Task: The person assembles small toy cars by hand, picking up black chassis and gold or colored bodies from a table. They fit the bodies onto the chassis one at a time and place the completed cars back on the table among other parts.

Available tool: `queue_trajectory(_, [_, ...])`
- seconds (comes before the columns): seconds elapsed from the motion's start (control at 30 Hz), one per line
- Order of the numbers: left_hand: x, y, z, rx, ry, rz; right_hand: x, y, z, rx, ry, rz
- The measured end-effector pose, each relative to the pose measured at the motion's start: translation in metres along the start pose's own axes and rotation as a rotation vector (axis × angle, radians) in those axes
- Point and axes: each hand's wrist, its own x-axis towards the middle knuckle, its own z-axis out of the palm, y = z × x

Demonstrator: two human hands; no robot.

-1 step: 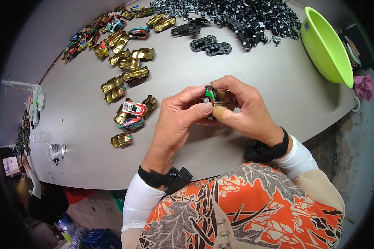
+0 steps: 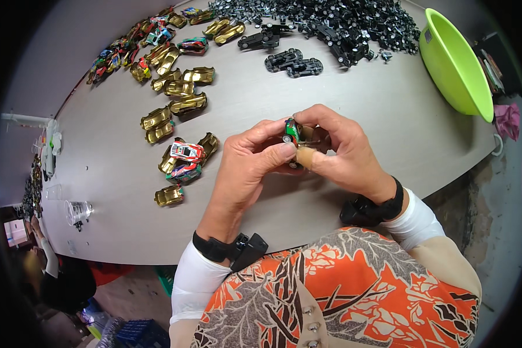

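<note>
A small green toy car (image 2: 292, 127) with dark wheels is held on its side above the table, between my two hands. My left hand (image 2: 249, 153) closes on it from the left, thumb tip against its lower part. From the right, my right hand (image 2: 342, 151) grips the same car, its index finger over the top end. A tan bandage or finger cover (image 2: 306, 156) wraps the right thumb. The car's far side is hidden behind the fingers. Left of my hands lie gold toy car bodies (image 2: 169, 196) and a white-and-red car body (image 2: 187, 151).
Black car chassis (image 2: 305, 68) lie in front of a big heap of small wheel parts (image 2: 377, 23). Painted car bodies (image 2: 113, 61) are piled far left. A lime-green basin (image 2: 455, 64) leans at the right edge. A clear cup (image 2: 77, 212) stands left, near another person's arm (image 2: 49, 255).
</note>
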Motion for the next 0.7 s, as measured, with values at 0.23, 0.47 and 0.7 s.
queue_trajectory(0.23, [0.001, 0.006, -0.005, -0.173, -0.056, -0.086, 0.003, 0.004, -0.012, 0.332, 0.01, 0.162])
queue_trajectory(0.47, [0.002, 0.005, -0.004, -0.183, -0.078, -0.098, 0.001, 0.003, -0.016, 0.35, 0.033, 0.192])
queue_trajectory(0.7, [-0.002, 0.001, -0.005, 0.152, 0.004, -0.033, 0.003, 0.003, -0.025, 0.421, -0.007, 0.2])
